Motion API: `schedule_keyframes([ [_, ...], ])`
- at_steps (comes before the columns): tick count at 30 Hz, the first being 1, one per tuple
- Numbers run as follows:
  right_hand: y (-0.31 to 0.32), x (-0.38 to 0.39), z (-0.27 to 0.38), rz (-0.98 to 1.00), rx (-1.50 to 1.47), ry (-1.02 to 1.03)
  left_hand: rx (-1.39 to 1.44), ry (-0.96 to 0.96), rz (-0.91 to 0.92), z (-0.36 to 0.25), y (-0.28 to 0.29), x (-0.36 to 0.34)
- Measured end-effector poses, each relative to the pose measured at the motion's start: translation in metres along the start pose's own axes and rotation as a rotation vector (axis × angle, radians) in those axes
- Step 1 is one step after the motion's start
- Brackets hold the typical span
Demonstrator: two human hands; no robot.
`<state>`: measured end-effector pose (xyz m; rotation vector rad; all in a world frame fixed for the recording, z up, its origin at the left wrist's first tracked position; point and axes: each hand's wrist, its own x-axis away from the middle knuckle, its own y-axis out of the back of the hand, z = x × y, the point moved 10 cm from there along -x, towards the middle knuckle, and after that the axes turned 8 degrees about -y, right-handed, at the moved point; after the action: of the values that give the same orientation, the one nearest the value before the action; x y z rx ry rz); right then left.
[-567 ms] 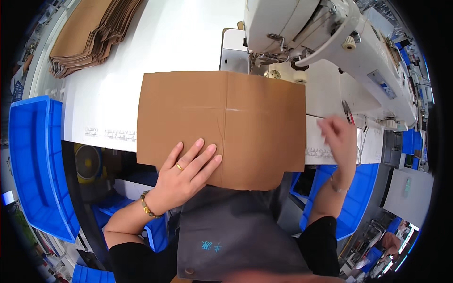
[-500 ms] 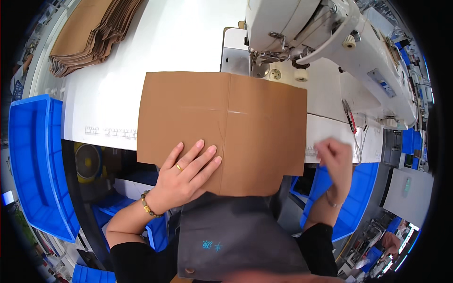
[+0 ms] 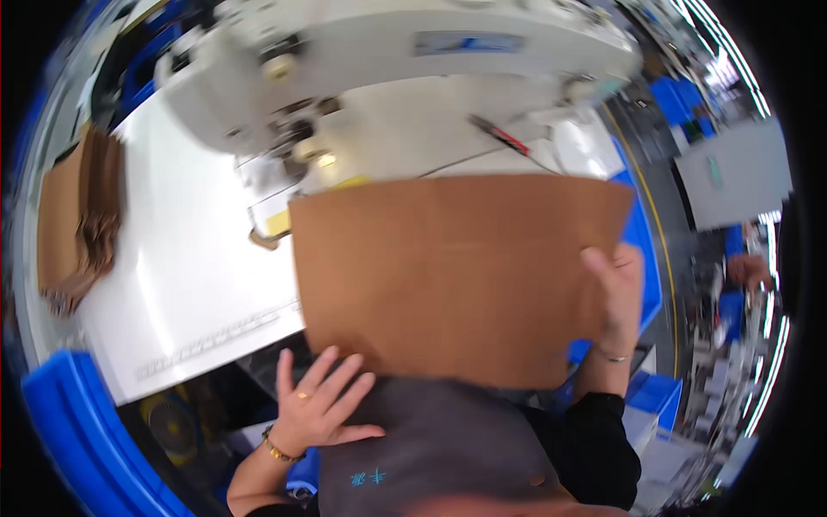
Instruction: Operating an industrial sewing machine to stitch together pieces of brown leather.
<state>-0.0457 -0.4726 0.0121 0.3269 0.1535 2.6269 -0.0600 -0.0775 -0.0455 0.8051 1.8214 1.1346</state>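
The sheet (image 3: 457, 276) is plain brown, while the desk (image 3: 189, 267) is white with greyish ruler marks (image 3: 211, 345). Turquoise lettering (image 3: 369, 478) stands out on the dark grey apron (image 3: 439, 431). The blurred hand tool (image 3: 501, 136) seems red and black.

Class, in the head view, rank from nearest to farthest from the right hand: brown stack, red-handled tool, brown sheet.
1. Brown sheet: its right side is in the right hand.
2. Red-handled tool: beyond the sheet's top edge.
3. Brown stack: far left.

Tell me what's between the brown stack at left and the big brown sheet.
Head view: mostly white tabletop, with a small tan piece and yellow patch close to the sheet.
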Motion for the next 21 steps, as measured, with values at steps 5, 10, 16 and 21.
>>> schedule_keyframes([
  [5, 0.193, 0.081, 0.114, -0.64, 0.259, 0.346, -0.23, 0.108, -0.038, 0.056, 0.008, -0.002],
  [10, 0.268, 0.124, 0.147, -0.931, 0.818, 0.193, -0.32, 0.199, -0.08, 0.086, 0.024, -0.014],
  [16, 0.282, 0.011, 0.075, -0.797, 1.394, 0.056, -0.305, 0.303, -0.065, 0.111, 0.021, -0.022],
  [21, 0.333, -0.044, 0.001, -0.774, 0.741, -0.189, -0.34, 0.327, -0.008, 0.116, 0.016, -0.017],
])
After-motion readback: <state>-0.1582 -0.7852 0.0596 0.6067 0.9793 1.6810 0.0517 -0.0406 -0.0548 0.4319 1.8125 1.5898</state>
